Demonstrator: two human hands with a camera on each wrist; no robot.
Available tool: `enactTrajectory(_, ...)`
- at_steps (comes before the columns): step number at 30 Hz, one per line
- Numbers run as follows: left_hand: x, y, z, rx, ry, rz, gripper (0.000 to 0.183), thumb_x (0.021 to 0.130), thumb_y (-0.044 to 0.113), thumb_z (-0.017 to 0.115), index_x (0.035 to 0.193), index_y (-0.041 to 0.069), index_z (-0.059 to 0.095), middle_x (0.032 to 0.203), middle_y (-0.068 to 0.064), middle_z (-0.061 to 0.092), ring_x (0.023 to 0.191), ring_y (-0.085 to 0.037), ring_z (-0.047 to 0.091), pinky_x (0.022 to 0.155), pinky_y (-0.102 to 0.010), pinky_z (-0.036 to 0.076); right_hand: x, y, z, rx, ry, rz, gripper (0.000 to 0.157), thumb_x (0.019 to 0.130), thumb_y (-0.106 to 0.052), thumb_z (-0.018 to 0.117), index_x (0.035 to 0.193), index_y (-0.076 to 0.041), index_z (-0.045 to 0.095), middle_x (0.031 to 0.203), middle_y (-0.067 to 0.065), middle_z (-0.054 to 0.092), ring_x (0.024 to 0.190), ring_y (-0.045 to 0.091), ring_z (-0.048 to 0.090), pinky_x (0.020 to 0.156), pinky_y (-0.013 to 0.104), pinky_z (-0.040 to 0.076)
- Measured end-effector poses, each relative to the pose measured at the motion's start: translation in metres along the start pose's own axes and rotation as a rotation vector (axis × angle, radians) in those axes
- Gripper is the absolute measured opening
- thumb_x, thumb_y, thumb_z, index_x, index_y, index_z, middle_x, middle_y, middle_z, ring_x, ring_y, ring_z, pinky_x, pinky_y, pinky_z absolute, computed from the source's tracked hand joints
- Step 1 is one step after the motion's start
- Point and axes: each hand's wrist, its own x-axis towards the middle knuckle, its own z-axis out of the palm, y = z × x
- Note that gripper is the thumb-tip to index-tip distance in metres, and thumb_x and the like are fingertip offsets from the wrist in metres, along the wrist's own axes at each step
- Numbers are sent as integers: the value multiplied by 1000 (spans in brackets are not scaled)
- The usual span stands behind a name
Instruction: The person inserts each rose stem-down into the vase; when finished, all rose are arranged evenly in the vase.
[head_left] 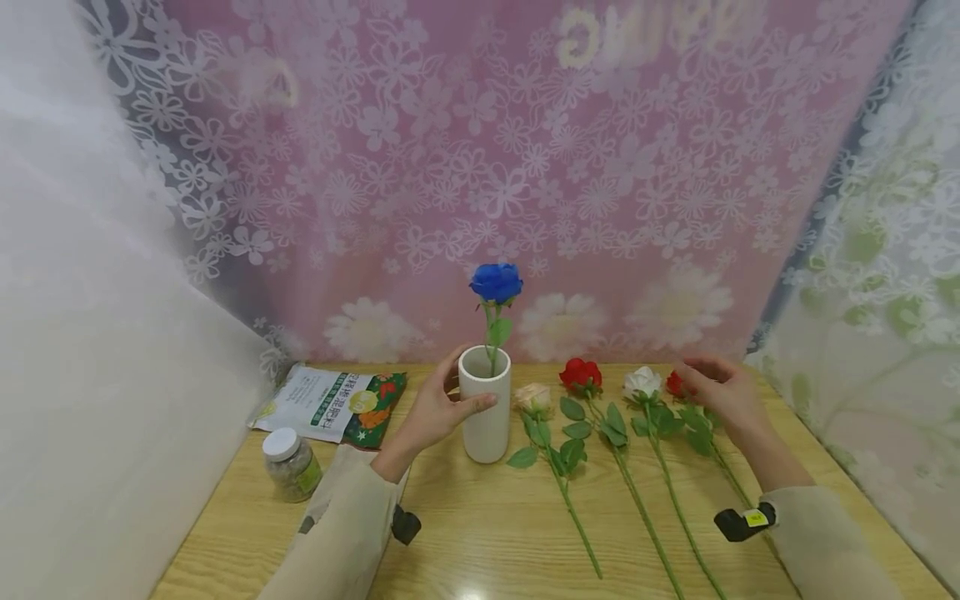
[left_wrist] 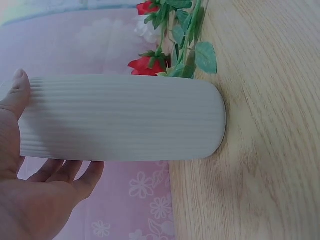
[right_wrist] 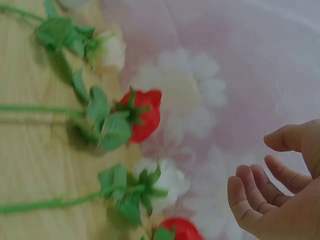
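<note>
In the head view my left hand (head_left: 438, 408) holds the side of a white ribbed vase (head_left: 486, 429), its thumb across the front and its fingers behind. The vase (left_wrist: 130, 117) stands upright on the table. A blue rose (head_left: 496, 283) rises from its mouth. My right hand (head_left: 723, 396) hovers by the rightmost red rose (head_left: 674, 384), partly covering that bloom in the head view. In the right wrist view the right hand (right_wrist: 282, 195) has loosely bent fingers with nothing between them. Left of that rose lie a white rose (head_left: 642, 382), another red rose (head_left: 581, 374) and a cream rose (head_left: 533, 399).
On the left of the wooden table (head_left: 465, 533) lies a printed packet (head_left: 322, 404). Nearer stands a clear jar with a white lid (head_left: 291, 467). A pink flowered curtain (head_left: 450, 167) hangs along the table's back edge. The rose stems stretch toward the front.
</note>
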Motion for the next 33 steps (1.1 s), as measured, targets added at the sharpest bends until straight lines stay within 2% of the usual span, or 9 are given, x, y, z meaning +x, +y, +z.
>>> enactTrajectory(6, -5, -1, 1, -2, -4, 2, 80, 93, 13, 83, 161, 26, 41, 144, -13, 60, 130, -35, 63, 104, -58, 56, -11, 31, -16, 32, -19, 42, 10, 106, -30, 67, 116, -32, 66, 92, -29, 66, 83, -5, 67, 73, 21, 61)
enactTrajectory(10, -7, -3, 1, -11, -11, 7, 81, 94, 14, 83, 162, 25, 41, 145, -15, 60, 129, -35, 64, 104, -59, 55, -18, 50, -26, 43, -22, 74, 19, 106, -26, 67, 107, -44, 64, 91, -31, 66, 82, -6, 67, 72, 21, 61)
enactTrajectory(14, -6, -3, 1, 2, -2, 12, 82, 94, 14, 83, 162, 27, 40, 145, -14, 60, 129, -34, 64, 105, -57, 56, -21, 63, -38, 46, -40, 82, 26, 106, -22, 65, 106, -48, 62, 92, -30, 66, 83, -7, 67, 74, 22, 62)
enactTrajectory(17, -4, -2, 0, 12, 2, 14, 82, 93, 14, 83, 162, 28, 40, 145, -14, 60, 130, -34, 64, 105, -56, 56, -21, 68, -46, 4, -60, 93, 18, 107, -26, 64, 114, -42, 62, 94, -31, 64, 84, -7, 67, 75, 23, 62)
enactTrajectory(19, -3, -1, 0, 15, -1, 9, 82, 93, 13, 83, 161, 29, 40, 145, -13, 60, 131, -34, 63, 106, -56, 56, -22, 71, -52, -43, -71, 108, 19, 107, -29, 64, 126, -28, 64, 94, -31, 62, 84, -7, 67, 76, 24, 62)
enactTrajectory(21, -2, 0, -1, 13, -2, 2, 82, 93, 13, 83, 161, 30, 40, 146, -14, 59, 132, -33, 63, 106, -56, 55, -23, 74, -55, -77, -90, 136, 39, 108, -32, 63, 139, -10, 60, 95, -29, 61, 84, -6, 67, 77, 26, 63)
enactTrajectory(24, -2, 0, -1, 13, -1, -4, 83, 93, 14, 83, 161, 30, 40, 145, -14, 60, 132, -34, 63, 107, -57, 55, -25, 79, -59, -108, -108, 169, 64, 108, -33, 63, 150, 12, 45, 98, -26, 61, 85, -4, 69, 79, 29, 64)
enactTrajectory(27, -1, 0, -1, 11, -4, 9, 82, 94, 15, 83, 161, 29, 40, 145, -13, 60, 132, -35, 63, 106, -59, 54, -28, 85, -62, -128, -114, 185, 71, 108, -33, 62, 152, 17, 37, 100, -23, 62, 85, -3, 70, 80, 30, 65)
enactTrajectory(33, 0, -1, -1, 7, -8, 6, 82, 93, 16, 84, 161, 31, 40, 145, -12, 60, 133, -35, 62, 107, -63, 52, -30, 94, -67, -143, -135, 228, 72, 109, -32, 60, 153, 19, 33, 103, -20, 67, 85, -4, 70, 80, 31, 65)
